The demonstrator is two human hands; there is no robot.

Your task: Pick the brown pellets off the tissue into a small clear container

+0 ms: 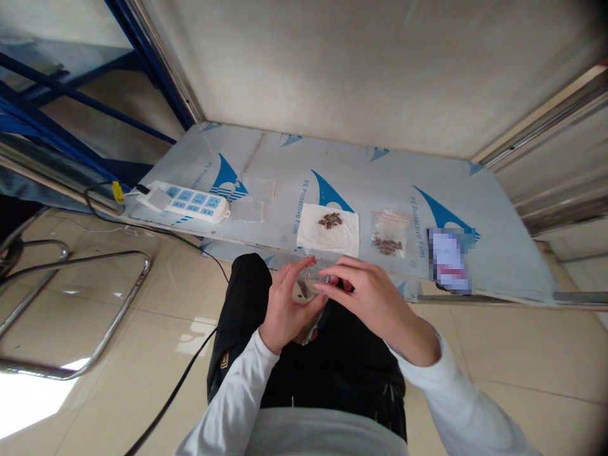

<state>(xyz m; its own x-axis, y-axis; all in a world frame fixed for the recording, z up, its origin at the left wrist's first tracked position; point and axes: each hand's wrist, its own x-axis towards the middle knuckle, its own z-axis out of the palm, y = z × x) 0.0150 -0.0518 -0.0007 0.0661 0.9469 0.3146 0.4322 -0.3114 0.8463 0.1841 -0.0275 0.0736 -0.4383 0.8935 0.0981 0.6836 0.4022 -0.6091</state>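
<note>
- Between the left hand point(285, 307) and right hand point(373, 297) was a small clear plastic bag point(308, 286), thin and glossy.
- Beyond the hands, the surface point(285, 164) wore smooth, faintly shiny protective film.
- A matt white paper towel point(329, 235) lay there.
- Right of it, another clear plastic pouch point(389, 233).
- Far left, a glossy plastic power strip point(187, 201).
- The floor point(156, 316) was polished tile.

Contents of the small clear bag point(308, 286) between the hands, mostly hidden by fingers point(327, 288).
</note>
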